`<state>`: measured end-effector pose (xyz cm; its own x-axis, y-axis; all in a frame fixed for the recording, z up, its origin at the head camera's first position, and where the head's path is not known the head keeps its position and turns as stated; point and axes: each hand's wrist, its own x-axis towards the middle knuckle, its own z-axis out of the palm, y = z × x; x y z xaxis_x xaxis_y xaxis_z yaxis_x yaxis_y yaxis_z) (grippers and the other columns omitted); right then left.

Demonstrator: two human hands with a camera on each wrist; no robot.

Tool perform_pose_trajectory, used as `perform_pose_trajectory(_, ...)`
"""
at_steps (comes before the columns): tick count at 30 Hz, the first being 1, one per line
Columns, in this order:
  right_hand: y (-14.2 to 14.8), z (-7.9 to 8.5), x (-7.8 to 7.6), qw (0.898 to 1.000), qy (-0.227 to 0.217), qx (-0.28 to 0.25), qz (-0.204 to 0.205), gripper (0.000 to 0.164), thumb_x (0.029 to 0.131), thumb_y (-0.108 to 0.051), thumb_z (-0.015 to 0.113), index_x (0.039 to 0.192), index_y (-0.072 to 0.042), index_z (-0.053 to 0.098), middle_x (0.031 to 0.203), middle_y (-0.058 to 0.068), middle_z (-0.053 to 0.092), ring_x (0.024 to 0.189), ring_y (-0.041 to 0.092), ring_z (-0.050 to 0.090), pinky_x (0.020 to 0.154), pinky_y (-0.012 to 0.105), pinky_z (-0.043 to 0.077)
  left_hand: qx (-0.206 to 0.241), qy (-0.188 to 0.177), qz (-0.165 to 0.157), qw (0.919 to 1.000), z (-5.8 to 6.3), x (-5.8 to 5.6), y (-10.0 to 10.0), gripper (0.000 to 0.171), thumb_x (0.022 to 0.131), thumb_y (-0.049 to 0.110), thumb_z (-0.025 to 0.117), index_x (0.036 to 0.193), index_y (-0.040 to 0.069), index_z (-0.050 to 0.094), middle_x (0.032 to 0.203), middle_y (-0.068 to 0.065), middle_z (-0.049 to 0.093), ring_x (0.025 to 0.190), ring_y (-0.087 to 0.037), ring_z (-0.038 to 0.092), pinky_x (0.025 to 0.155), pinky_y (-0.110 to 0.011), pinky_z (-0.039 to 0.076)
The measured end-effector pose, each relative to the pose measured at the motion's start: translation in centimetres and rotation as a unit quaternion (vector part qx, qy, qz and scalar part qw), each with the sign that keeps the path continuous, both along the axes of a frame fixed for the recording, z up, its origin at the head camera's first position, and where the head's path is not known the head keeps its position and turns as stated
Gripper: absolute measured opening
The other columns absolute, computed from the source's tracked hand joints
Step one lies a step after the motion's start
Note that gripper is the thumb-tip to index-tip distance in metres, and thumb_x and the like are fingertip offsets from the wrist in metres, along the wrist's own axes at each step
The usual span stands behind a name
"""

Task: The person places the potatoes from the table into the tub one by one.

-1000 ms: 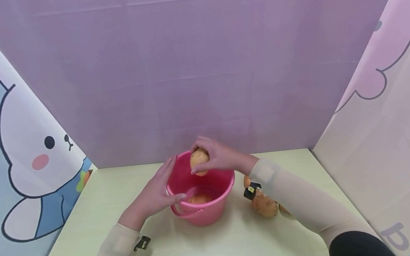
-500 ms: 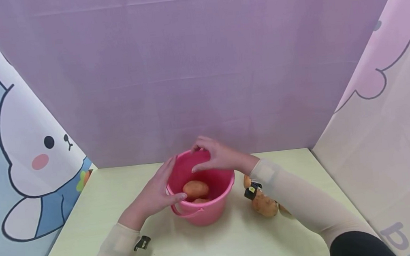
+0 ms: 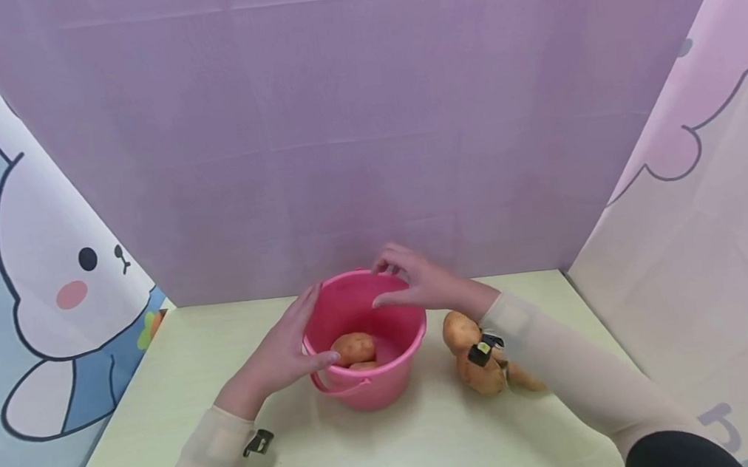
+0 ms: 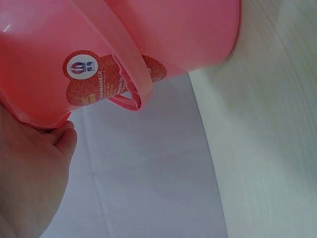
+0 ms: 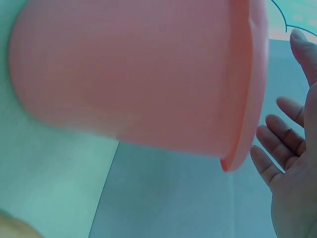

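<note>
**A:** ok what's in shot, big stuff first?

**B:** Purple backdrop (image 3: 365,130), then a pale desk (image 3: 433,454), then a pink bucket (image 3: 375,394) sitting upright on it.

**A:** and the hands? (12 o'clock = far side of the bucket)

**B:** Left hand (image 3: 284,349) has the rim at 9 o'clock, thumb over the edge. Right hand (image 3: 426,282) hovers by the rim around 2, thumb and fingers wide apart.

**A:** Potatoes?

**B:** Two potatoes (image 3: 354,348) inside, roughly 7 o'clock. More potatoes (image 3: 480,382) piled on the desk between 3 and 4, partly behind a black wrist camera (image 3: 481,354).

**A:** any branding?

**B:** Yep, red label (image 4: 94,92) on the bucket, half tucked behind its handle (image 4: 130,58). Round white logo (image 4: 82,67) with an "h"-looking mark plus Chinese characters. Smaller print's too tiny for me.
</note>
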<state>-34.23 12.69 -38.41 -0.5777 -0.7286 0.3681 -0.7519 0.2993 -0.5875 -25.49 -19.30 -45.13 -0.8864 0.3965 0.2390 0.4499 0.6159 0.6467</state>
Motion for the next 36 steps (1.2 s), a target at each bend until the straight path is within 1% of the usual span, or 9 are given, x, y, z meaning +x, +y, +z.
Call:
perform_pose_trajectory(3, 1.3, -0.2, 0.3, 1.0, 0.0, -0.003, -0.015, 0.046, 0.092, -0.025, 0.094, 0.124, -0.003, 0.069, 0.124, 0.017, 0.066, 0.116, 0.033, 0.065, 0.099, 0.05, 0.06, 0.0, -0.003, 0.002, 1.0, 0.0, 0.1, 0.0, 0.129, 0.083, 0.063, 0.09, 0.18, 0.021, 0.016, 0.183, -0.005, 0.022, 0.163, -0.04, 0.03, 0.106, -0.065, 0.058)
perform_pose_trajectory(7, 3.3, -0.5, 1.1, 0.998, -0.013, 0.005, -0.057, 0.046, 0.093, -0.029, 0.093, 0.127, -0.008, 0.069, 0.126, 0.006, 0.067, 0.117, 0.024, 0.062, 0.102, 0.049, 0.057, -0.001, -0.002, 0.003, 1.0, 0.0, 0.1, 0.0, 0.129, 0.083, 0.062, 0.091, 0.18, 0.021, 0.015, 0.183, -0.005, 0.021, 0.164, -0.041, 0.029, 0.107, -0.066, 0.056)
perform_pose_trajectory(11, 5.6, -1.1, 1.9, 0.995, -0.021, 0.011, -0.094, 0.043, 0.094, -0.034, 0.092, 0.127, -0.018, 0.069, 0.127, -0.004, 0.065, 0.119, 0.026, 0.062, 0.103, 0.05, 0.057, -0.001, -0.002, 0.005, 1.0, 0.0, 0.1, 0.1, 0.129, 0.083, 0.061, 0.092, 0.18, 0.022, 0.016, 0.183, -0.005, 0.021, 0.164, -0.041, 0.029, 0.107, -0.065, 0.057)
perform_pose_trajectory(14, 7.4, -1.8, 2.3, 0.994, -0.023, 0.007, -0.109, 0.039, 0.096, -0.034, 0.09, 0.126, -0.021, 0.068, 0.128, -0.004, 0.064, 0.12, 0.026, 0.062, 0.103, 0.05, 0.056, -0.003, -0.002, 0.004, 1.0, 0.1, 0.1, 0.1, 0.129, 0.083, 0.06, 0.092, 0.18, 0.021, 0.016, 0.183, -0.005, 0.021, 0.164, -0.041, 0.029, 0.108, -0.066, 0.056)
perform_pose_trajectory(16, 8.4, -2.2, 2.6, 0.993, -0.022, 0.005, -0.117, 0.037, 0.097, -0.032, 0.09, 0.125, -0.022, 0.068, 0.127, -0.004, 0.064, 0.118, 0.02, 0.061, 0.1, 0.047, 0.058, -0.003, -0.001, 0.003, 1.0, 0.1, 0.1, 0.1, 0.128, 0.084, 0.061, 0.091, 0.18, 0.02, 0.016, 0.183, -0.006, 0.021, 0.164, -0.041, 0.029, 0.109, -0.067, 0.055)
perform_pose_trajectory(20, 10.3, -3.0, 3.0, 0.992, -0.008, -0.003, -0.122, 0.034, 0.097, -0.024, 0.089, 0.123, -0.019, 0.068, 0.125, -0.004, 0.064, 0.117, 0.02, 0.061, 0.097, 0.045, 0.059, -0.003, 0.004, 0.003, 1.0, 0.1, 0.1, 0.0, 0.129, 0.084, 0.062, 0.09, 0.179, 0.018, 0.016, 0.183, -0.006, 0.021, 0.164, -0.041, 0.029, 0.108, -0.066, 0.056)
perform_pose_trajectory(25, 12.6, -4.3, 3.6, 0.992, 0.011, -0.014, -0.128, 0.033, 0.095, -0.016, 0.09, 0.12, -0.016, 0.069, 0.123, -0.002, 0.065, 0.116, 0.019, 0.061, 0.098, 0.047, 0.058, -0.004, 0.005, 0.002, 1.0, 0.0, 0.0, 0.0, 0.128, 0.084, 0.062, 0.09, 0.179, 0.019, 0.016, 0.183, -0.006, 0.021, 0.164, -0.041, 0.029, 0.108, -0.067, 0.056)
perform_pose_trajectory(30, 14.6, -5.8, 4.4, 0.99, 0.021, -0.019, -0.14, 0.033, 0.094, -0.012, 0.09, 0.119, -0.013, 0.069, 0.121, -0.001, 0.066, 0.114, 0.02, 0.061, 0.094, 0.048, 0.057, -0.005, 0.003, 0.003, 1.0, -0.1, 0.0, 0.0, 0.128, 0.084, 0.062, 0.09, 0.18, 0.02, 0.016, 0.184, -0.006, 0.02, 0.164, -0.042, 0.029, 0.109, -0.069, 0.054)
perform_pose_trajectory(36, 17.0, -7.3, 5.4, 0.987, 0.02, -0.015, -0.159, 0.038, 0.094, -0.011, 0.09, 0.123, -0.013, 0.066, 0.121, -0.003, 0.065, 0.114, 0.018, 0.061, 0.092, 0.042, 0.055, -0.006, 0.008, 0.003, 0.9999, -0.2, -0.1, 0.0, 0.128, 0.084, 0.062, 0.09, 0.18, 0.02, 0.016, 0.183, -0.005, 0.021, 0.164, -0.041, 0.029, 0.109, -0.069, 0.054)
